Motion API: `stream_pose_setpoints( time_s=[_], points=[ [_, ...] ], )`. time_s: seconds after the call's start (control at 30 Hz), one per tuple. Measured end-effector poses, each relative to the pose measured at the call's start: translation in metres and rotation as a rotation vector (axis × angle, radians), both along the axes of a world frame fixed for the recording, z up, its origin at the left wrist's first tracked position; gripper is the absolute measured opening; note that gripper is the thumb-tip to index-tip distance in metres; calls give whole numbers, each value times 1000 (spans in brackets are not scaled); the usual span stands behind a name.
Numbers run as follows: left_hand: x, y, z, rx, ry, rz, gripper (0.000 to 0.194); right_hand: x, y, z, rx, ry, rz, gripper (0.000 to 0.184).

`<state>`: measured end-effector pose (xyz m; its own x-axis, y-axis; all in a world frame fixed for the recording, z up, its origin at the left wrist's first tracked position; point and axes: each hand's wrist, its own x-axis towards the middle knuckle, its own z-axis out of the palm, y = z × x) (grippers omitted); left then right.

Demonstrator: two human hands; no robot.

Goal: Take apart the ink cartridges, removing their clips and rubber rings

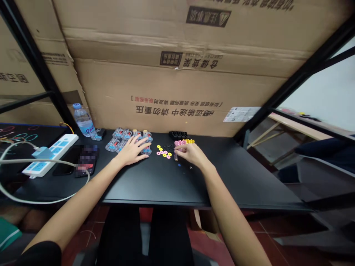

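My left hand [133,150] lies open, fingers spread, over a group of small clear plastic cases [112,145] with blue and red parts inside; it hides some of them. My right hand [192,154] is closed in a pinch beside a row of pink pieces [180,143]. A short brownish stick-like piece [175,157] shows under its fingertips; what the fingers grip is too small to make out. Between the hands lie several pink and yellow rings [164,155] and small black rings [168,147]. Yellow pieces [190,141] and black pieces [178,135] stand behind my right hand.
At the left are a white power strip [51,155] with a looping cable, phones [86,160] and a water bottle [83,121]. Cardboard [177,85] walls off the back of the black table [155,184]. Black metal posts flank it. Tiny blue bits [179,165] lie near my right hand.
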<state>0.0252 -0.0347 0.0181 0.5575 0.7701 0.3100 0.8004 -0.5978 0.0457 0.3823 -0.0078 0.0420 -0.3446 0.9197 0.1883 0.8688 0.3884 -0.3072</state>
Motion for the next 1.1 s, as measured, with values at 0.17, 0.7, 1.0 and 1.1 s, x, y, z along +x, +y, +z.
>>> stream_pose_setpoints(
  time_s=[0.17,0.7,1.0,1.1],
  points=[
    [-3,-30,-12,-9,-49,380,71,24,-20,-32,136,218,-64,36],
    [18,-34,-19,47,-297,347,69,-9,-33,-38,106,100,40,35],
    [-9,-41,-10,45,-243,556,94,-9,-35,-41,234,195,-85,40],
    [-13,-38,-10,-28,-242,590,113,-7,-36,-42,344,256,-218,44]
  ],
)
